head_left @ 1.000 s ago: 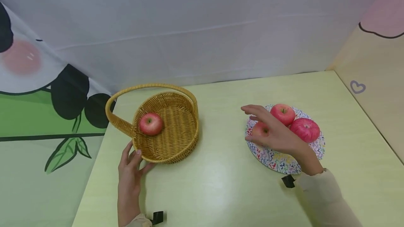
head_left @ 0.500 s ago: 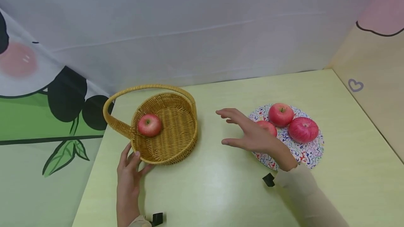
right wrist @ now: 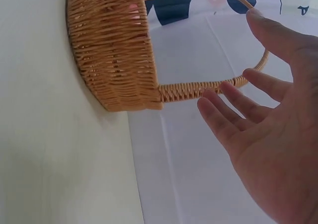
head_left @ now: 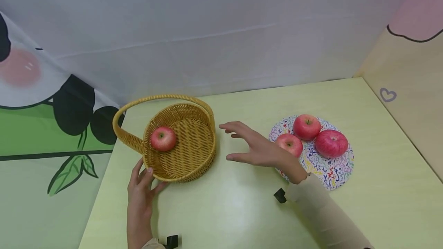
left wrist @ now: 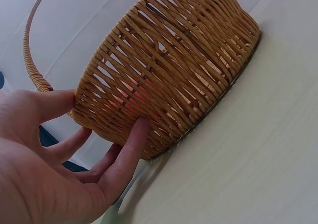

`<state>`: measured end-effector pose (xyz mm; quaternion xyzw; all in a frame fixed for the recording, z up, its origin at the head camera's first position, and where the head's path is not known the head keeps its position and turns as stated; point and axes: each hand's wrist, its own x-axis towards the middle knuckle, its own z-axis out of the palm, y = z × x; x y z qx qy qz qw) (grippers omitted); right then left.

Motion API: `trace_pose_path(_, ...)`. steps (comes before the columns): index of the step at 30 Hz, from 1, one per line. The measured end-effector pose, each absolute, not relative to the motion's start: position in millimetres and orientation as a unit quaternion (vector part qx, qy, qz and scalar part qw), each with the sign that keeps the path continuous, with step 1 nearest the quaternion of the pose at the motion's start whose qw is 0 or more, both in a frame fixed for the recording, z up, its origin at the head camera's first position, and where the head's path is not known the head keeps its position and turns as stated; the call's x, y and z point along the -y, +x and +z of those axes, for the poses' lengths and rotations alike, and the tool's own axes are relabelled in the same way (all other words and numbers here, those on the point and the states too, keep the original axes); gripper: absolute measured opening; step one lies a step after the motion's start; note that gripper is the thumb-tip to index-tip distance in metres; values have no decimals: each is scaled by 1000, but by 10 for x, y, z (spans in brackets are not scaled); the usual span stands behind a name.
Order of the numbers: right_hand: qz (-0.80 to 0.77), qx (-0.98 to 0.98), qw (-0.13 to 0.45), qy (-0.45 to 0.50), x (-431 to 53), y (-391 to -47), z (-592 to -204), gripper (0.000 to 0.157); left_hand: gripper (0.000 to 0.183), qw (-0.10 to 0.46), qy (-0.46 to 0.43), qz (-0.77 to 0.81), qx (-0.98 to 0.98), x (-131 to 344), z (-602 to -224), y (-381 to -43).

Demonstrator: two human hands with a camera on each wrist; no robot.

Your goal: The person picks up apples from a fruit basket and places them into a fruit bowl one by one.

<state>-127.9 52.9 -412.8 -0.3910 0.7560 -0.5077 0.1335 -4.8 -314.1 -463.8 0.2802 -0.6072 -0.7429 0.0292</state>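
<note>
A wicker basket with a tall arched handle stands on the left of the table and holds one red apple. My left hand holds the basket at its near left side. In the left wrist view, fingers of this hand meet the rim and the woven outer wall. Between basket and plate hovers my right hand, its fingers spread and pointing at the basket, with nothing in them. On the patterned plate at the right lie three red apples.
The pale table ends at a grey cloth wall behind. A beige panel bounds its right side, and a printed cloth hangs at the left. Black wrist-camera pieces stick out at both cuffs.
My right hand has moved left from over the plate toward the basket, uncovering the apple beneath it. My left hand stays at the basket's side.
</note>
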Motion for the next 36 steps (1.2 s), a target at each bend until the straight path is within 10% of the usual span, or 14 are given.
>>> trace_pose_path(36, -461, -774, 172, -398, 530, -1544, -4123, 91, 63, 27, 275, -737, 616, 3136, -4628, -48)
